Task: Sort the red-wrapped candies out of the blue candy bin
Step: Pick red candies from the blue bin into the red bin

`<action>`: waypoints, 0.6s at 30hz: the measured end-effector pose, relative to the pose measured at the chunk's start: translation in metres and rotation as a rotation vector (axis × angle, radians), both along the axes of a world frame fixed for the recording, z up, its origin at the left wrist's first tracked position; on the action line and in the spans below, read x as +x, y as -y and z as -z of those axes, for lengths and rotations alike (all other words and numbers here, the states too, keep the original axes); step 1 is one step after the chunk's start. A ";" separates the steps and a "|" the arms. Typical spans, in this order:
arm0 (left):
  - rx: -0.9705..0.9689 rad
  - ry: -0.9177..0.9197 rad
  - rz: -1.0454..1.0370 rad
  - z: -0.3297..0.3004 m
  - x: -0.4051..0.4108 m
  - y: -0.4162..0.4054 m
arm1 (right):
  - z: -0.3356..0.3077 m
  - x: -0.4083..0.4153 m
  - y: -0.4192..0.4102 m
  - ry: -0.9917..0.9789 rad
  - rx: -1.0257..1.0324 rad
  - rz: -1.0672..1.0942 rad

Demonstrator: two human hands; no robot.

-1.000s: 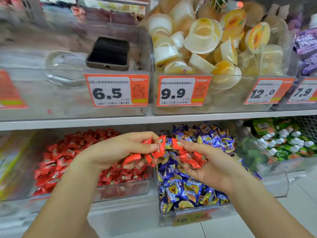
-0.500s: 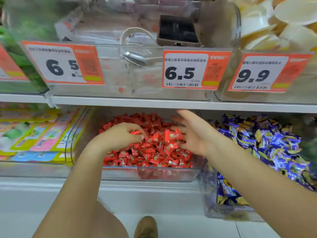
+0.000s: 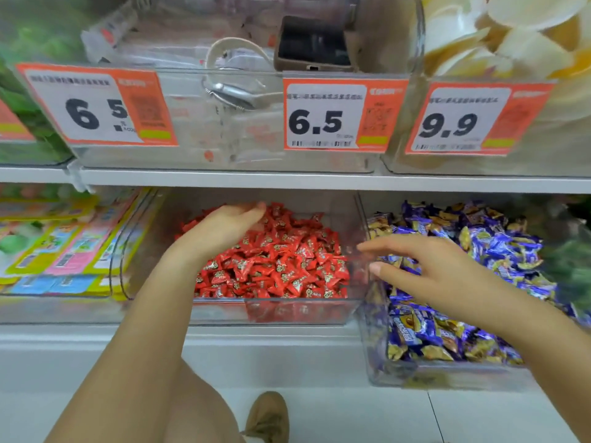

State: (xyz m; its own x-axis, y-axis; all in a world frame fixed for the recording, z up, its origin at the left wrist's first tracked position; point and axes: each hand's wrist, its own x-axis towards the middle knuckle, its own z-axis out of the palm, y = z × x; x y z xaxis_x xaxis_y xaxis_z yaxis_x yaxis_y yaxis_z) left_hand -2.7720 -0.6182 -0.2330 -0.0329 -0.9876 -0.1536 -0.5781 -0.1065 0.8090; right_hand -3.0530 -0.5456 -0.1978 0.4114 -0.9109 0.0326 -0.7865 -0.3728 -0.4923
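Note:
A clear bin (image 3: 287, 311) on the lower shelf holds a heap of red-wrapped candies (image 3: 281, 263). To its right, a clear bin (image 3: 447, 374) full of blue-and-gold wrapped candies (image 3: 473, 251) sticks out further from the shelf. My left hand (image 3: 220, 230) lies palm down on the back left of the red heap, fingers straight, holding nothing. My right hand (image 3: 425, 270) hovers over the wall between the two bins, fingers spread and empty. No red candy shows among the blue ones.
Above, a shelf edge (image 3: 287, 180) carries clear bins with orange price tags (image 3: 342, 115); one holds a phone (image 3: 313, 46) and a scoop. Flat colourful packets (image 3: 64, 244) fill the bin at left. My knee and brown shoe (image 3: 268, 417) are below on the white floor.
My left hand has let go of its red candies and flattened on the heap. My right hand has pulled back rightward from the red bin toward the blue bin.

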 end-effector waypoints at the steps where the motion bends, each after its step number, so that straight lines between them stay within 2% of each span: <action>1: -0.042 -0.010 0.021 -0.001 -0.006 -0.003 | 0.001 -0.014 -0.006 0.050 0.003 0.049; 4: -0.134 -0.048 0.088 -0.009 -0.042 -0.008 | 0.007 -0.057 -0.021 0.067 -0.003 0.185; 7: -0.048 -0.236 0.070 -0.017 -0.094 -0.008 | 0.017 -0.111 -0.032 -0.042 -0.059 0.326; 8: -0.031 -0.250 0.063 -0.019 -0.109 -0.008 | 0.021 -0.127 -0.035 -0.106 -0.076 0.372; 10: -0.088 -0.188 0.076 -0.025 -0.142 -0.012 | 0.028 -0.160 -0.041 -0.191 -0.128 0.468; 13: -0.261 -0.167 0.083 -0.040 -0.192 -0.030 | 0.025 -0.201 -0.046 -0.166 -0.215 0.627; 15: -0.304 -0.111 0.235 -0.050 -0.228 -0.049 | 0.018 -0.226 -0.043 -0.099 -0.201 0.730; 18: -0.307 0.129 0.459 -0.047 -0.284 -0.056 | 0.016 -0.252 -0.031 0.032 -0.190 0.828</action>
